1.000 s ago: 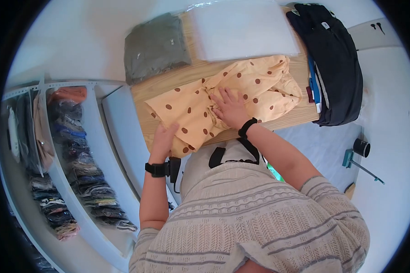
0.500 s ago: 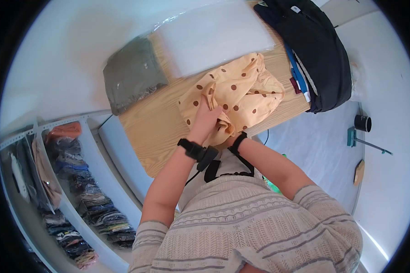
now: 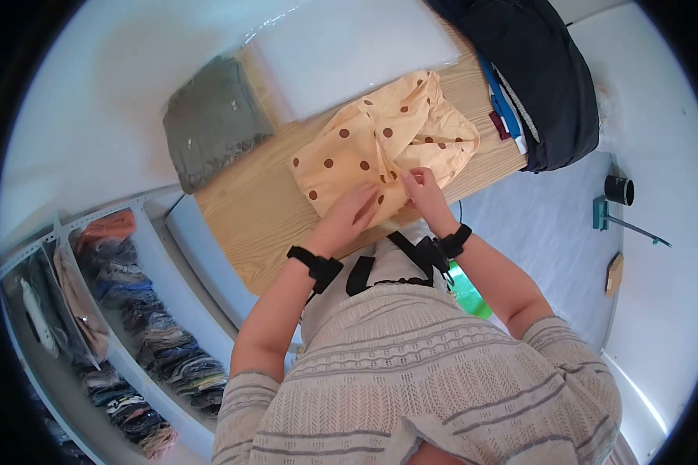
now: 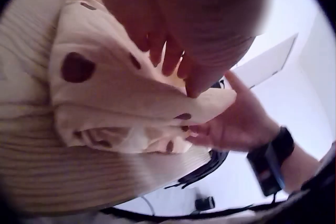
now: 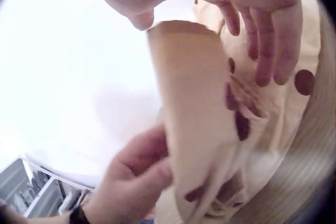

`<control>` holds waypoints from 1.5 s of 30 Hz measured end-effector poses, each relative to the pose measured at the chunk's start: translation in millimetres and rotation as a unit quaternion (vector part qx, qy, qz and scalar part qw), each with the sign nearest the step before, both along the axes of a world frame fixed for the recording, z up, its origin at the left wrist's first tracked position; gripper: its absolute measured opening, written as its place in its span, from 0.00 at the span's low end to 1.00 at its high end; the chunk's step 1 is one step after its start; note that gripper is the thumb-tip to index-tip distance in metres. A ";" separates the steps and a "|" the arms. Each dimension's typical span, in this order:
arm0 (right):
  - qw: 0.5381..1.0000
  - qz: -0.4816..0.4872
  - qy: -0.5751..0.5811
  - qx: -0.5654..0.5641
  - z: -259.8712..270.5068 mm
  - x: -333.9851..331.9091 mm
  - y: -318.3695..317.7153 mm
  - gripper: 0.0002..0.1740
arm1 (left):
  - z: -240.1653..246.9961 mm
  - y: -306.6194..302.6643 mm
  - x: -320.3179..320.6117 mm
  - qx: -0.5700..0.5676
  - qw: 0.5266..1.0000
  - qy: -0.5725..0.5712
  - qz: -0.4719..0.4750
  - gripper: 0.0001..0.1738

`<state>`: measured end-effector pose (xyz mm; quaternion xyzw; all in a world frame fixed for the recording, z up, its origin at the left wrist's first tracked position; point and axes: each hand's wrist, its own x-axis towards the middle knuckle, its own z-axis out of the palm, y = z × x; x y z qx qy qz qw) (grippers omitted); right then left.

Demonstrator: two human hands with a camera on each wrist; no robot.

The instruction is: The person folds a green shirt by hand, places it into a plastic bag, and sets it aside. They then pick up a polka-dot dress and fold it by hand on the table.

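Observation:
A peach cloth garment with brown dots lies bunched and partly folded on the wooden table. My left hand is at its near edge. In the right wrist view, the left thumb and fingers pinch a raised flap of the garment. My right hand is beside the left, at the garment's near right part. Seen from the right wrist, its thumb and fingers stand apart, with the flap's top edge between them. Some left fingertips are hidden behind the cloth.
A grey-green garment in a clear bag lies at the table's left. A stack of clear plastic bags sits at the back. Dark folded clothing overhangs the right side. Shelves with bagged clothes stand at left.
The garment's left part has been folded over to the right, so the garment is shorter. My left hand moved right with it, then back to the near edge; my right hand came off the garment's middle.

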<state>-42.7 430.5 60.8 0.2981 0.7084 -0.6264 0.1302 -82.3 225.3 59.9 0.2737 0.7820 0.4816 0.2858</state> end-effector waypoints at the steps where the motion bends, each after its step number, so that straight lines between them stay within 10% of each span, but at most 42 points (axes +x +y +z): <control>1: 1.000 -0.013 -0.017 -0.023 9.2 -6.2 -0.4 0.32 | -2.5 -8.1 3.2 -0.042 0.994 0.097 -0.031 0.29; 5: 0.981 0.126 0.095 0.113 -9.7 1.5 -15.3 0.25 | -13.9 -25.2 21.2 -0.167 0.934 0.304 -0.082 0.32; 15: 0.965 0.160 0.008 0.206 -17.0 -36.7 -18.5 0.10 | -40.1 -11.4 36.6 -0.265 0.906 0.329 -0.024 0.34; 17: 0.885 0.155 0.250 0.361 30.6 -52.4 -31.7 0.13 | -45.9 -11.1 40.8 -0.248 0.905 0.345 -0.002 0.32; 24: 0.838 0.278 0.366 0.292 -3.8 -110.8 -87.7 0.12 | -51.4 -15.0 41.0 -0.261 0.909 0.324 -0.005 0.31; 26: 0.849 0.354 0.204 0.334 -22.6 -126.0 -92.3 0.07 | -51.3 -18.6 42.0 -0.180 0.923 0.339 0.018 0.28; 34: 0.856 0.261 0.299 0.332 -19.6 -100.9 -101.8 0.15 | -40.0 -19.8 34.6 -0.235 0.939 0.248 -0.039 0.26; 37: 0.828 0.298 0.322 0.348 -1.0 -68.3 -83.0 0.25 | -29.7 -20.7 31.8 -0.225 0.947 0.225 -0.052 0.25; 39: 0.698 0.374 0.275 0.546 3.8 -51.6 -68.3 0.27 | -29.8 -24.9 27.0 -0.204 0.951 0.229 -0.049 0.25; 45: 0.766 0.344 0.260 0.476 -39.0 -49.7 -39.2 0.26 | -46.7 -54.7 17.0 -0.004 0.920 -0.042 0.389 0.14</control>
